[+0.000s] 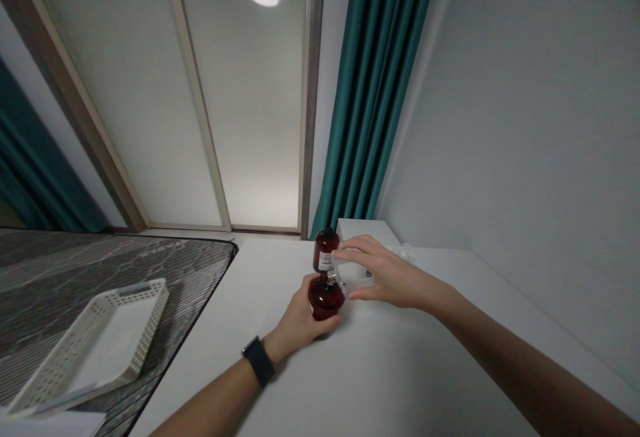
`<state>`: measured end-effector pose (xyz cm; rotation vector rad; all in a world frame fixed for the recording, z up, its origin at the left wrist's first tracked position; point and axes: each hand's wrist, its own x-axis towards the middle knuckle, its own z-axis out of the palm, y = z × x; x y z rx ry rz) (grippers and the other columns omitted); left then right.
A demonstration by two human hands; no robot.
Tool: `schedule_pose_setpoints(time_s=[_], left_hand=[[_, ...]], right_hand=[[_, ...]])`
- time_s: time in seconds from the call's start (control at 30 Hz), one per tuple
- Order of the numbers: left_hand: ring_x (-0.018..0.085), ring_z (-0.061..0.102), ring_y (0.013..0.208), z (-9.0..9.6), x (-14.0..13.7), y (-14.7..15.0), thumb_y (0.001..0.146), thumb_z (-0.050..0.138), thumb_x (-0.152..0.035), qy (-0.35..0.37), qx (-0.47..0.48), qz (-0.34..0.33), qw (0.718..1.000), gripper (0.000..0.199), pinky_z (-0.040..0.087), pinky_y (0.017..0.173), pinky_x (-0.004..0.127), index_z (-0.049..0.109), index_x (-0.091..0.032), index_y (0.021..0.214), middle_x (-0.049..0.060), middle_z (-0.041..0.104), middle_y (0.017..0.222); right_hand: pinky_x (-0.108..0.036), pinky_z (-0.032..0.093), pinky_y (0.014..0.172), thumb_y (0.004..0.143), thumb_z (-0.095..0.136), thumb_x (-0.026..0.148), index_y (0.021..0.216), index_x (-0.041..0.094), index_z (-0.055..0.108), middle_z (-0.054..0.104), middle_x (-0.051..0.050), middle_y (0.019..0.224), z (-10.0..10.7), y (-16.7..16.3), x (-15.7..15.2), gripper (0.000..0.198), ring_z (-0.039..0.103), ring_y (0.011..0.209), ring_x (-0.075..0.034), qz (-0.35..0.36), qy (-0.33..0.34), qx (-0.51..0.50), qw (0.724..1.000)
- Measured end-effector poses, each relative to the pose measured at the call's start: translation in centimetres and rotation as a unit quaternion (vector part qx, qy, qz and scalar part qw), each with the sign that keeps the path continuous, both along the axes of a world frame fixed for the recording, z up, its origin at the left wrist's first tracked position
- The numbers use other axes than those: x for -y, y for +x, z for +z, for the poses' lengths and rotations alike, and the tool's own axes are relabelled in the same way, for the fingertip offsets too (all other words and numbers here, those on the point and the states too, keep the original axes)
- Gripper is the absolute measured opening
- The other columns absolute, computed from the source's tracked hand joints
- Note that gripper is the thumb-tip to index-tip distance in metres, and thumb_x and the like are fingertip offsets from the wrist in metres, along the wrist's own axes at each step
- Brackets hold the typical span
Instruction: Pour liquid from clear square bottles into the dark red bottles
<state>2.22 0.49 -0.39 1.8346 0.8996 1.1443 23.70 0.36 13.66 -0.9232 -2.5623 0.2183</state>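
On the white table, my left hand (305, 310) is wrapped around a round amber glass bottle (326, 300), which stands upright with its neck uppermost. My right hand (375, 274) grips a small clear cup-like container (357, 277) between thumb and fingers. That container is tilted to the left, its edge right at the bottle's mouth. Whether it has liquid in it I cannot tell. Just behind stands a second amber bottle (326, 244) with a black cap and a white label. My left wrist wears a dark watch (259, 360).
A white box (365, 229) stands at the table's far edge, with a small clear item (405, 252) beside it. To the left, a white perforated basket (143, 330) sits on a grey patterned surface (195, 270). A wall (525, 124) rises on the right.
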Motion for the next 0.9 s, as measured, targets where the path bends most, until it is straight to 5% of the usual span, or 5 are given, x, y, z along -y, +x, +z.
schedule_pose_setpoints(time_s=[0.9], left_hand=[[0.024,0.065,0.097,-0.02,0.08,0.06,0.07,0.08,-0.026,-0.008,0.007,-0.011,1.0,0.067,0.05,0.09,0.039,0.041,-0.02,0.124,0.005,0.065,0.109]], right_hand=[[-0.051,0.043,0.111,0.074,0.086,0.027,0.139,0.028,0.055,0.057,-0.011,0.137,-0.14,0.17,-0.12,0.072,0.049,0.13,-0.028,0.01,0.01,-0.002,1.0]])
